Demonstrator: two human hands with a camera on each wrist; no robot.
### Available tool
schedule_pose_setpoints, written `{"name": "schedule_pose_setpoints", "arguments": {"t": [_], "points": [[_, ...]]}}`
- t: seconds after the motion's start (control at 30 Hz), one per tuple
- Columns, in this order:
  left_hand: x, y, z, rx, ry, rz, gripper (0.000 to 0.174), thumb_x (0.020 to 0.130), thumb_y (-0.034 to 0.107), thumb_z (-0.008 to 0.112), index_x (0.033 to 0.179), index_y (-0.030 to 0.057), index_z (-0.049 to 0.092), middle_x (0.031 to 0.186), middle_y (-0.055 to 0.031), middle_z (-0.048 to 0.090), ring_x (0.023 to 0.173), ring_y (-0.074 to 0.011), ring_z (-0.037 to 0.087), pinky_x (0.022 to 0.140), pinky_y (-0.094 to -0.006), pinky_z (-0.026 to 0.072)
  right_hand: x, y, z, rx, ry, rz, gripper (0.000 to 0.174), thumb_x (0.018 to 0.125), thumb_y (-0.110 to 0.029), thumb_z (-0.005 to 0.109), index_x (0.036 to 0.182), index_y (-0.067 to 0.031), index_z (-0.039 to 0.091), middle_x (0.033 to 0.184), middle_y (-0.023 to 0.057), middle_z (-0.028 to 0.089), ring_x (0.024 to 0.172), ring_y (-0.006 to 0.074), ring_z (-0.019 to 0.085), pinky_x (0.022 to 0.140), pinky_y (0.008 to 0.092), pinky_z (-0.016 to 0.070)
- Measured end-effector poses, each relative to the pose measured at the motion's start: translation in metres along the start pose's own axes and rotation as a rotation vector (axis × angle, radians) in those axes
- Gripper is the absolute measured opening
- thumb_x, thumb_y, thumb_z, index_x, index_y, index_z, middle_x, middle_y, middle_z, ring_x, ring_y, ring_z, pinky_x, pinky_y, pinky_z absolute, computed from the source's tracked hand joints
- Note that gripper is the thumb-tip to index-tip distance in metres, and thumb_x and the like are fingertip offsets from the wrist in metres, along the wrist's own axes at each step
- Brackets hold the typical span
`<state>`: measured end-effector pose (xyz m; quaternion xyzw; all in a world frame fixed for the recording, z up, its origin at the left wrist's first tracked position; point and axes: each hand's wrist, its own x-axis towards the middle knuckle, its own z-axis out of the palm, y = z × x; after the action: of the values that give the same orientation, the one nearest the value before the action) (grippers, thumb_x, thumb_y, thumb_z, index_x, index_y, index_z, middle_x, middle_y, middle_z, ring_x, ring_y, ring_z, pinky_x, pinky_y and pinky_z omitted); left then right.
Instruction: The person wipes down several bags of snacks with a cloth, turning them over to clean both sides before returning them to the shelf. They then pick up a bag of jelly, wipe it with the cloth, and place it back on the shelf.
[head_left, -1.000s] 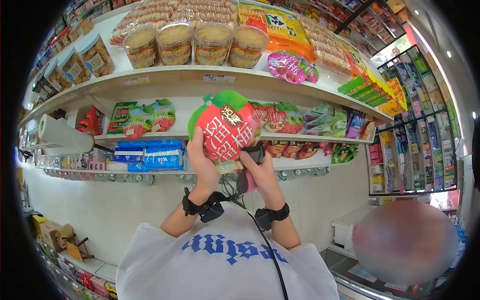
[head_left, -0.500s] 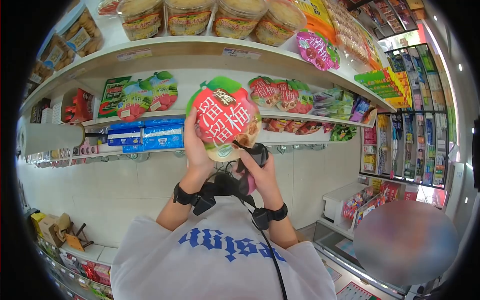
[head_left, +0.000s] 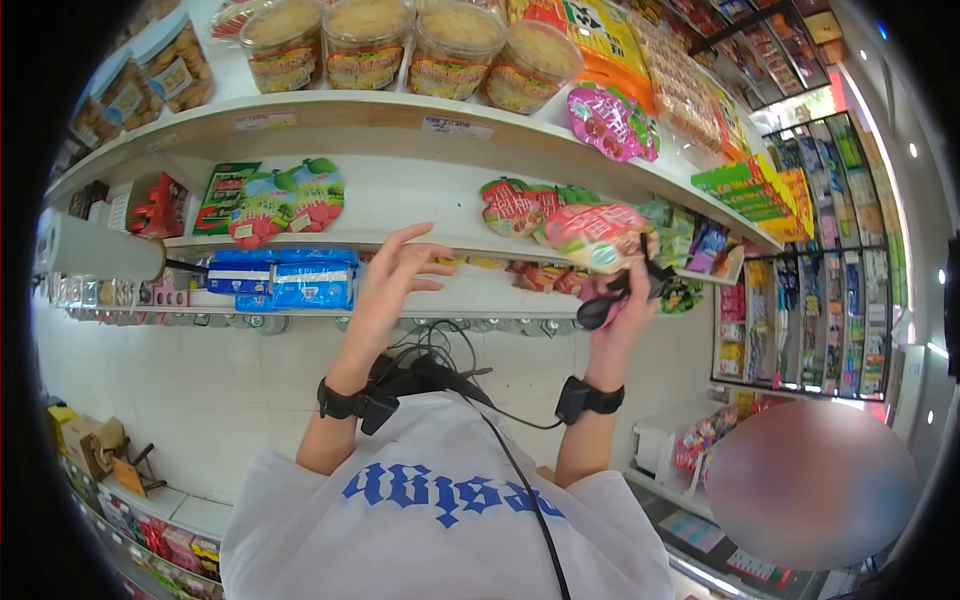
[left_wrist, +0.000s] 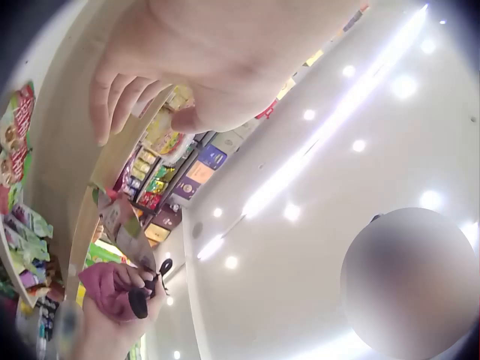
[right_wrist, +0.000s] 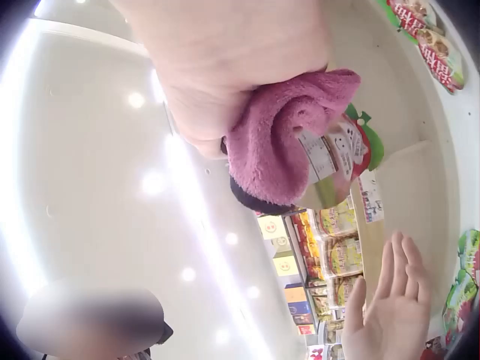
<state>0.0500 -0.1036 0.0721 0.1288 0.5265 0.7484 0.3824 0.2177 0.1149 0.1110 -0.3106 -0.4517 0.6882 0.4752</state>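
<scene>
My right hand (head_left: 625,318) holds a red and green fruit-shaped snack bag (head_left: 598,232) out to the right, tilted, before the middle shelf. The same hand grips a fuzzy purple cloth (right_wrist: 274,146) with a black part, bunched in the palm. In the right wrist view the bag's printed label (right_wrist: 321,157) shows beyond the cloth. My left hand (head_left: 390,280) is raised with fingers spread and holds nothing, in front of the middle shelf's edge.
Similar red bags (head_left: 512,205) stand on the middle shelf (head_left: 400,205), with pink-green bags (head_left: 262,210) farther left. Blue packs (head_left: 312,280) lie below. Clear tubs (head_left: 450,50) line the upper shelf. Black cables (head_left: 430,350) hang between my arms. A blurred person's shape (head_left: 810,485) is at right.
My left hand has let go of the snack bag, which both hands held before. My right hand has carried the bag to the right and tipped it over.
</scene>
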Motion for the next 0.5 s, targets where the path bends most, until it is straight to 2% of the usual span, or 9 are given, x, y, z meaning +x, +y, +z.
{"name": "schedule_pose_setpoints", "arguments": {"t": [0.07,0.17,0.23,0.33,0.37,0.4,0.5], "points": [[-0.006,0.003,-0.002,0.039,0.073,0.061,0.041,0.102,0.024,0.048,0.137,0.0031,0.051,0.117,-0.0157,0.066,0.104,-0.0229,0.067,0.088,-0.0329,0.0517,0.031,-0.017,0.005,0.027,0.043,-0.077,0.021,0.096,-0.022,0.065,0.097,-0.0030,0.056,0.070,0.0047,0.058,0.058,0.0136,0.057,0.052,0.0284,0.0499],[-0.012,0.001,-0.007,0.067,0.209,0.101,0.039,0.102,0.024,0.050,0.134,0.0030,0.053,0.116,-0.0143,0.067,0.103,-0.0218,0.068,0.087,-0.0320,0.0516,0.098,-0.029,-0.011,0.125,-0.016,-0.173,0.023,0.096,-0.028,0.064,0.092,-0.0075,0.055,0.071,0.0023,0.054,0.061,0.0125,0.052,0.055,0.0307,0.0482],[-0.019,0.003,-0.005,0.070,0.273,0.139,0.038,0.101,0.024,0.051,0.133,0.0028,0.053,0.116,-0.0131,0.067,0.103,-0.0210,0.068,0.084,-0.0306,0.0517,0.126,-0.042,-0.006,0.176,-0.060,-0.241,0.026,0.097,-0.030,0.064,0.091,-0.0072,0.054,0.072,0.0025,0.053,0.064,0.0134,0.054,0.057,0.0321,0.0494],[-0.029,-0.002,-0.006,0.077,0.394,0.198,0.040,0.101,0.024,0.052,0.134,0.0014,0.051,0.117,-0.0137,0.067,0.103,-0.0221,0.067,0.084,-0.0313,0.0518,0.184,-0.020,-0.021,0.168,0.010,-0.288,0.023,0.095,-0.027,0.066,0.092,-0.0060,0.056,0.076,0.0026,0.058,0.067,0.0128,0.059,0.057,0.0299,0.0499],[-0.033,-0.002,-0.006,0.079,0.440,0.204,0.040,0.101,0.024,0.052,0.134,0.0015,0.051,0.117,-0.0136,0.067,0.103,-0.0221,0.067,0.084,-0.0313,0.0518,0.202,-0.008,-0.027,0.155,0.043,-0.291,0.022,0.095,-0.026,0.066,0.092,-0.0057,0.057,0.077,0.0027,0.059,0.067,0.0127,0.059,0.057,0.0292,0.0500],[-0.038,-0.003,-0.006,0.084,0.484,0.202,0.040,0.101,0.024,0.052,0.134,0.0015,0.051,0.117,-0.0135,0.067,0.103,-0.0220,0.067,0.084,-0.0313,0.0519,0.208,0.000,-0.035,0.189,0.000,-0.197,0.019,0.094,-0.023,0.067,0.093,-0.0052,0.059,0.079,0.0032,0.062,0.066,0.0132,0.060,0.056,0.0274,0.0498],[-0.051,-0.010,-0.019,0.043,0.582,0.203,0.038,0.100,0.025,0.054,0.131,0.0029,0.054,0.114,-0.0130,0.068,0.099,-0.0213,0.068,0.085,-0.0318,0.0518,0.233,0.038,-0.055,0.171,0.112,-0.080,0.019,0.094,-0.022,0.067,0.092,-0.0047,0.059,0.080,0.0042,0.063,0.066,0.0143,0.061,0.057,0.0284,0.0507]]}}
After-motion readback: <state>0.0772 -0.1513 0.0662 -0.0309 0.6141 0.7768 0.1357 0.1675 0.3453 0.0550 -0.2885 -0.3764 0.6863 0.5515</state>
